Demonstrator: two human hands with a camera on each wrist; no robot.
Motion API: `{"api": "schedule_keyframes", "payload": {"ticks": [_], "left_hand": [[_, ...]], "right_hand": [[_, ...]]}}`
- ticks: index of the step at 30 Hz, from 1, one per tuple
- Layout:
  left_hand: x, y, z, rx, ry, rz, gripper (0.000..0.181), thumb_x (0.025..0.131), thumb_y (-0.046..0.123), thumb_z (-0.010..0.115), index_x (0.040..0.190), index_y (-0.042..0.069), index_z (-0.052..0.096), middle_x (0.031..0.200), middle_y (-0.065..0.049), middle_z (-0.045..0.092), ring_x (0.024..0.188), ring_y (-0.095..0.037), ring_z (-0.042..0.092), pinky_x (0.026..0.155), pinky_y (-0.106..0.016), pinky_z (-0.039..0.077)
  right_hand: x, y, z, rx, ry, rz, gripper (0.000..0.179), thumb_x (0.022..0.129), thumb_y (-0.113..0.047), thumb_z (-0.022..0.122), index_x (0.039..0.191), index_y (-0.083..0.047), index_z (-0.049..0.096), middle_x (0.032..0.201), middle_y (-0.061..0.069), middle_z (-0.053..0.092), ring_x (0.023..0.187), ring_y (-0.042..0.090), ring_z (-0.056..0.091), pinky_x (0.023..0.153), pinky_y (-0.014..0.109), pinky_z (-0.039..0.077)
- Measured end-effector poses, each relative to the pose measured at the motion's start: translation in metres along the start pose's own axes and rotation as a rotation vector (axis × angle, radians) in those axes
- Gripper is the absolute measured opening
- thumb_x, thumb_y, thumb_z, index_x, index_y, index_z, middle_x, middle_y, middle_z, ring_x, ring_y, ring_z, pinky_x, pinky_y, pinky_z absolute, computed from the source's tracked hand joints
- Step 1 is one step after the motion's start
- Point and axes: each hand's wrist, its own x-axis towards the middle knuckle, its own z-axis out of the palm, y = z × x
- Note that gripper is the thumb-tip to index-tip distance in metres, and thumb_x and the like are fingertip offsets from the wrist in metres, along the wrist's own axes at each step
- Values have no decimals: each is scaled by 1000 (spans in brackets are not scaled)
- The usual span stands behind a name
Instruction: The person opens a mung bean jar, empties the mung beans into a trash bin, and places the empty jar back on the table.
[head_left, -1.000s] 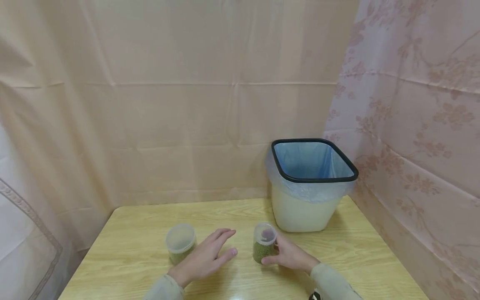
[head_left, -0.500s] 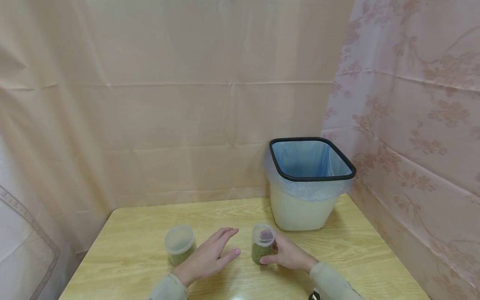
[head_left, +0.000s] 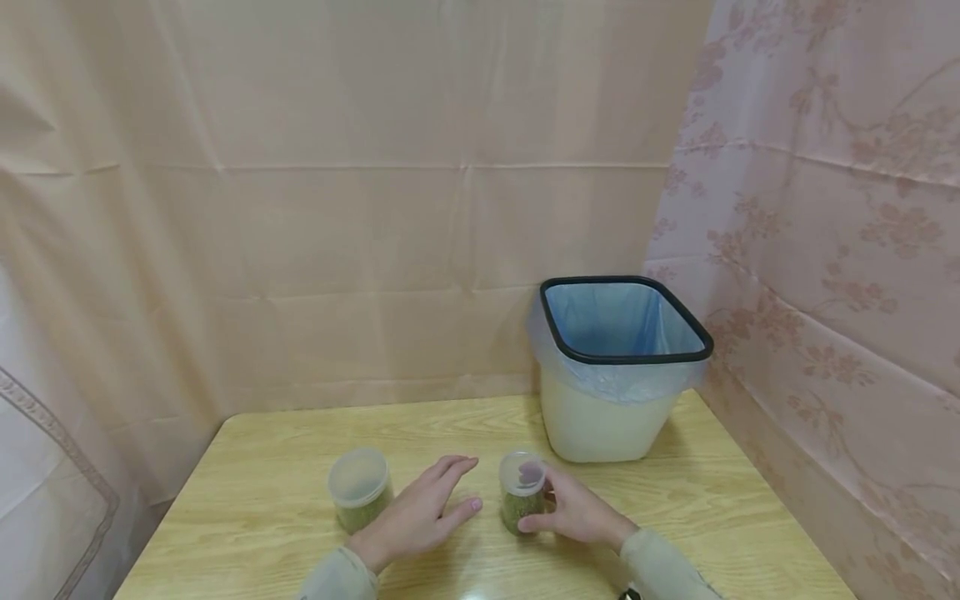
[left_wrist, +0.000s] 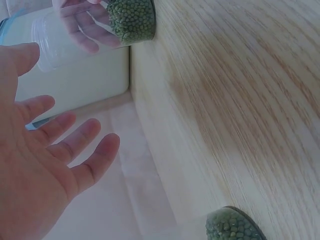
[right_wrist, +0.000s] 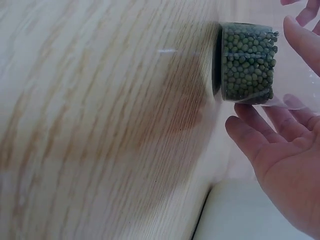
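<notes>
In the head view, a clear plastic jar [head_left: 516, 510] part-filled with small green beans stands upright near the table's middle. My right hand [head_left: 573, 508] holds it from the right, thumb at the front and fingers behind. The right wrist view shows the beans [right_wrist: 249, 65] at the jar's bottom, with my fingertips [right_wrist: 245, 135] beside its wall. To the left of that jar, apart from it, my left hand [head_left: 420, 508] hovers with fingers extended, holding nothing. Beyond its wrist is a second, wider jar [head_left: 358, 483] of green beans with a whitish top, its lower part partly hidden.
A cream waste bin [head_left: 600, 421] with a black rim and bluish liner stands at the back right of the wood-grain table [head_left: 255, 492]. Beige curtain [head_left: 375, 208] hangs behind the table, and a pink flowered one [head_left: 847, 292] along its right side.
The right hand and its jar have shifted slightly left and toward the person. The left hand stays almost in place, and the second jar has not moved.
</notes>
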Motion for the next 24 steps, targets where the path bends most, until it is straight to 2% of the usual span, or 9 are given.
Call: {"api": "schedule_keyframes", "payload": {"ticks": [8,16,24], "left_hand": [[1,-1,2,6,-6,-3,66,106,51,44,151,3,40,149,-10,47,124,-29,56,102,-51,48],[0,-2,2,7,6,-3,67,106,52,44,151,2,40,147,-11,48,122,-29,58,100,-50,50],[1,0,1,2,2,-9,67,105,50,48,153,5,38,148,-10,47,117,-27,60,100,-49,50]], "right_hand": [[-2,-3,-1,-31,27,11,72,87,-25,83,143,0,46,139,12,57,134,41,48,109,61,36],[-1,-5,0,-60,30,-15,69,85,-27,84,141,-2,50,136,5,59,127,31,56,107,58,40],[-1,-8,1,-86,31,0,72,85,-28,84,144,-8,48,138,2,57,126,28,55,105,54,44]]}}
